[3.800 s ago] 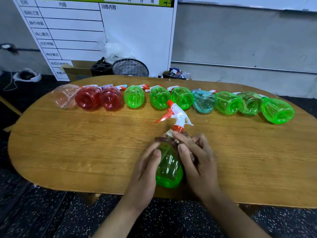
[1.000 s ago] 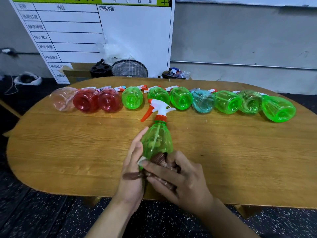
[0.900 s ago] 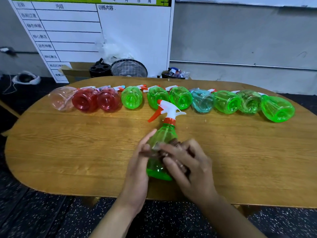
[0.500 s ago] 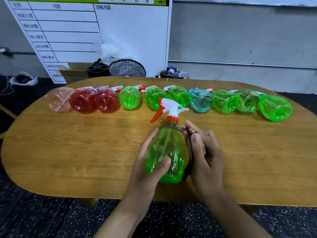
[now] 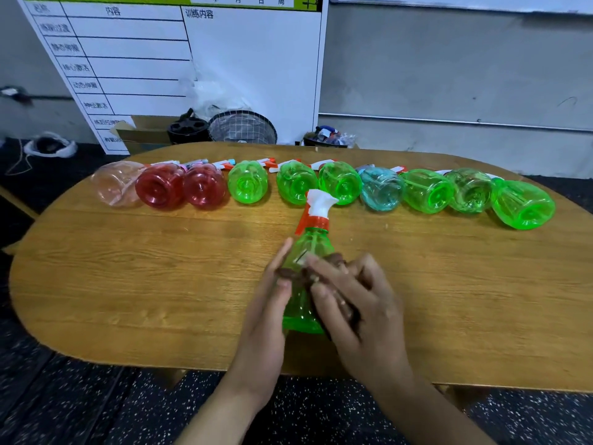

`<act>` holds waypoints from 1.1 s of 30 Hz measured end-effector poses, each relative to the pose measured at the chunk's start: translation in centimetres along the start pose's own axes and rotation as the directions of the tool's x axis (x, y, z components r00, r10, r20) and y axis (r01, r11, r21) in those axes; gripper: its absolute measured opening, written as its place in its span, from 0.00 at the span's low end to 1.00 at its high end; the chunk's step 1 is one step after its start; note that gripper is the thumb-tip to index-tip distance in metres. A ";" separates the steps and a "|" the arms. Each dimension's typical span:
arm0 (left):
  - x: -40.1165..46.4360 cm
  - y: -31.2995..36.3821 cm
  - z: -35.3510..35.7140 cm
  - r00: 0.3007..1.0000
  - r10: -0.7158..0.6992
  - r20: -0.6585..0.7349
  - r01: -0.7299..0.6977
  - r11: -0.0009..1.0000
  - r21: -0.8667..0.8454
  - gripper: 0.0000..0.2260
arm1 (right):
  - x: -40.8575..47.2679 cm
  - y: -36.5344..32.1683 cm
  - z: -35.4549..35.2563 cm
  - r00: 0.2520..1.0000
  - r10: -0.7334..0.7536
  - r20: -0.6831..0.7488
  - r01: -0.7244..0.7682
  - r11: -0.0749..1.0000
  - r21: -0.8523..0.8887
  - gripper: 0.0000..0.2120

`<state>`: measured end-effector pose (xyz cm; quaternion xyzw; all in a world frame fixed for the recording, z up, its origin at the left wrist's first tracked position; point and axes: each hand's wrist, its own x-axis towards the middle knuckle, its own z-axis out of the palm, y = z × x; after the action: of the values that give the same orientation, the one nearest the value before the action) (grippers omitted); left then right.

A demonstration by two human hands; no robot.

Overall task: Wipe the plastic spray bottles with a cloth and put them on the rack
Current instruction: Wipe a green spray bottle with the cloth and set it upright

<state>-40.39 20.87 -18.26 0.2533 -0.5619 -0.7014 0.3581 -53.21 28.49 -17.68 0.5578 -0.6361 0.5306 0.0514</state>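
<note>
A green spray bottle (image 5: 303,303) with a white and orange trigger head lies near the front middle of the wooden table (image 5: 128,284), nozzle pointing away from me. My left hand (image 5: 266,316) holds its left side, thumb on top. My right hand (image 5: 356,303) presses a dark brown cloth (image 5: 332,261) against the bottle's upper right side, fingers curled round the cloth. Most of the cloth is hidden under my fingers.
Several spray bottles lie in a row along the table's far side: a clear pink one (image 5: 115,183), two red (image 5: 160,186), green ones (image 5: 247,181), a pale blue one (image 5: 380,187). Behind the table stand a whiteboard (image 5: 192,59), a cardboard box and a wire basket (image 5: 242,126).
My right hand has slid the cloth from the bottle's right flank up onto its top. The bottle has turned, its trigger now pointing away, and my left hand's grip has shifted with it.
</note>
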 end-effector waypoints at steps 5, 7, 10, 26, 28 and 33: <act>0.4 1.4 -0.3 0.999 0.042 -0.023 -0.045 0.992 -0.116 0.19 | -1.5 -0.6 0.4 0.917 -0.375 0.135 0.394 0.904 -0.164 0.14; 0.4 1.4 -0.4 0.998 0.051 -0.027 -0.053 0.995 -0.080 0.21 | -1.3 -0.4 0.4 0.918 -0.378 0.121 0.394 0.906 -0.156 0.15; 0.4 0.9 -0.4 0.996 0.091 -0.025 -0.090 0.995 0.033 0.19 | -0.1 0.6 0.1 0.980 -0.199 0.015 0.199 0.975 -0.102 0.16; 0.6 0.5 -0.3 1.000 -0.006 -0.022 0.003 0.992 -0.127 0.23 | -1.4 -0.1 1.0 0.913 -0.387 0.129 0.407 0.889 -0.209 0.14; 0.6 0.3 -0.1 0.999 0.013 -0.036 -0.016 0.997 -0.073 0.21 | -0.6 0.5 0.5 0.954 -0.294 0.064 0.301 0.935 -0.186 0.14; 0.4 -1.0 0.5 1.000 -0.029 0.003 0.029 0.999 0.029 0.17 | 1.5 2.5 -0.8 0.986 0.094 -0.137 -0.101 0.994 -0.049 0.14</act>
<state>-41.22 21.00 -19.08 0.2654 -0.5690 -0.6987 0.3430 -56.10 27.69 -17.91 0.4873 -0.6723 0.5510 0.0835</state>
